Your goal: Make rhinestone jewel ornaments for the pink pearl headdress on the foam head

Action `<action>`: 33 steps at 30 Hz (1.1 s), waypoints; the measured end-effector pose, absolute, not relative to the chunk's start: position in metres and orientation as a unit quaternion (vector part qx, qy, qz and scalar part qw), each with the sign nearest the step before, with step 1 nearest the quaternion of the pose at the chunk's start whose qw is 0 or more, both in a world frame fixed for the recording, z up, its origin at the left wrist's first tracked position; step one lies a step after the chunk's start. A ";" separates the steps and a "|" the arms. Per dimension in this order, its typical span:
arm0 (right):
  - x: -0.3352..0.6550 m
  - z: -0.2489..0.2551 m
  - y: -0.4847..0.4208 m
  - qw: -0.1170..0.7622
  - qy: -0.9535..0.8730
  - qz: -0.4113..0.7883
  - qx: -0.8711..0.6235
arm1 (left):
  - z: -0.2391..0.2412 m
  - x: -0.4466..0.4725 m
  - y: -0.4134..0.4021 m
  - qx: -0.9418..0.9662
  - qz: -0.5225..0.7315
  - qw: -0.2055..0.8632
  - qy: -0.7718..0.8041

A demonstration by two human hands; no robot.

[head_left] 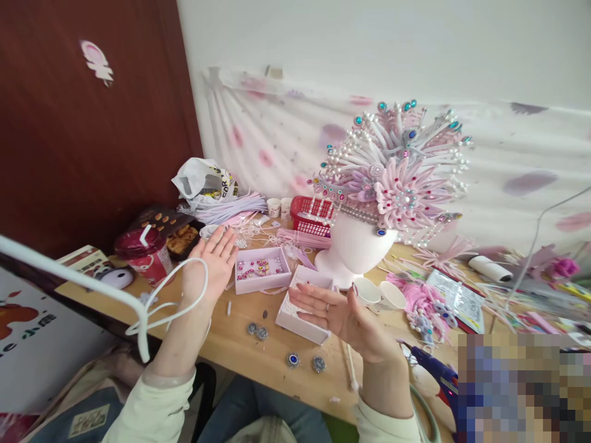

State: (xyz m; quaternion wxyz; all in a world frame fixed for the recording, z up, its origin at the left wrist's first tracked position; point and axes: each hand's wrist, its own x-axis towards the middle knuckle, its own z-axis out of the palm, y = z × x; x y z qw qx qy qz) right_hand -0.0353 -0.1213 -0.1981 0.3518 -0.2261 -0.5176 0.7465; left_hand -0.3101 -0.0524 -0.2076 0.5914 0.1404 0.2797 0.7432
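Note:
My left hand is held palm up above the table, fingers stretched out, with nothing in it. A white cable loop crosses in front of its wrist. My right hand is also empty, its fingers extended and thumb raised, over a white box that it partly hides. Between the hands lies a pink box of coloured gems. Silvery ornaments and a blue-stoned one rest near the table's front edge. A pink and white beaded headdress sits on a white mannequin head.
A dark blue glue gun lies right of my right forearm. Paper cups and pink tassels sit beside the mannequin. Behind stands a red basket. A lidded red drink cup is at the left. A white stand arm crosses the left foreground.

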 end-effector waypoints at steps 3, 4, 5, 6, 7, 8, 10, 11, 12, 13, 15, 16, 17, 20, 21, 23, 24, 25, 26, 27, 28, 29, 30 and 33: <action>-0.025 -0.205 -0.124 0.383 -0.518 0.726 -0.242 | -0.209 -0.312 -0.051 0.140 0.741 0.588 0.292; -0.022 -0.207 -0.125 0.399 -0.514 0.718 -0.248 | -0.209 -0.312 -0.051 0.140 0.740 0.588 0.296; -0.020 -0.210 -0.126 0.420 -0.505 0.708 -0.258 | -0.209 -0.311 -0.050 0.137 0.738 0.589 0.300; -0.018 -0.213 -0.126 0.446 -0.494 0.695 -0.271 | -0.209 -0.310 -0.050 0.134 0.737 0.590 0.303; -0.016 -0.215 -0.126 0.473 -0.478 0.683 -0.285 | -0.209 -0.309 -0.049 0.132 0.734 0.591 0.306; -0.015 -0.217 -0.125 0.501 -0.458 0.672 -0.294 | -0.210 -0.308 -0.049 0.129 0.732 0.593 0.309; -0.015 -0.221 -0.124 0.549 -0.410 0.666 -0.296 | -0.211 -0.306 -0.047 0.124 0.730 0.595 0.315; -0.015 -0.223 -0.123 0.564 -0.387 0.670 -0.288 | -0.212 -0.306 -0.047 0.121 0.729 0.594 0.317; -0.014 -0.224 -0.122 0.573 -0.367 0.678 -0.278 | -0.214 -0.305 -0.046 0.118 0.729 0.593 0.320; -0.014 -0.225 -0.122 0.580 -0.351 0.684 -0.268 | -0.214 -0.305 -0.045 0.116 0.729 0.592 0.322; -0.011 -0.226 -0.121 0.587 -0.332 0.694 -0.253 | -0.216 -0.305 -0.045 0.115 0.730 0.589 0.327; -0.010 -0.227 -0.121 0.590 -0.324 0.696 -0.249 | -0.216 -0.306 -0.044 0.116 0.730 0.588 0.329; -0.009 -0.228 -0.120 0.594 -0.318 0.696 -0.247 | -0.217 -0.306 -0.044 0.120 0.730 0.586 0.331; -0.005 -0.230 -0.119 0.607 -0.318 0.681 -0.260 | -0.217 -0.308 -0.042 0.143 0.728 0.579 0.338; -0.004 -0.231 -0.119 0.611 -0.324 0.671 -0.268 | -0.218 -0.309 -0.041 0.156 0.726 0.576 0.342; -0.004 -0.232 -0.119 0.617 -0.338 0.652 -0.284 | -0.219 -0.311 -0.039 0.188 0.719 0.568 0.353; -0.003 -0.233 -0.119 0.617 -0.345 0.645 -0.292 | -0.220 -0.312 -0.038 0.208 0.713 0.564 0.361; -0.003 -0.234 -0.120 0.616 -0.351 0.639 -0.298 | -0.221 -0.313 -0.036 0.233 0.704 0.560 0.371; -0.003 -0.235 -0.120 0.615 -0.356 0.635 -0.302 | -0.223 -0.315 -0.035 0.261 0.691 0.555 0.382; -0.002 -0.237 -0.121 0.614 -0.360 0.633 -0.304 | -0.225 -0.316 -0.034 0.292 0.675 0.550 0.396; -0.001 -0.239 -0.122 0.616 -0.361 0.631 -0.303 | -0.227 -0.317 -0.033 0.325 0.657 0.543 0.411; 0.001 -0.243 -0.122 0.621 -0.358 0.629 -0.300 | -0.229 -0.317 -0.032 0.359 0.635 0.534 0.427; 0.002 -0.248 -0.122 0.625 -0.354 0.628 -0.300 | -0.231 -0.318 -0.031 0.394 0.611 0.525 0.442; 0.007 -0.262 -0.120 0.626 -0.349 0.622 -0.316 | -0.235 -0.317 -0.032 0.488 0.543 0.492 0.474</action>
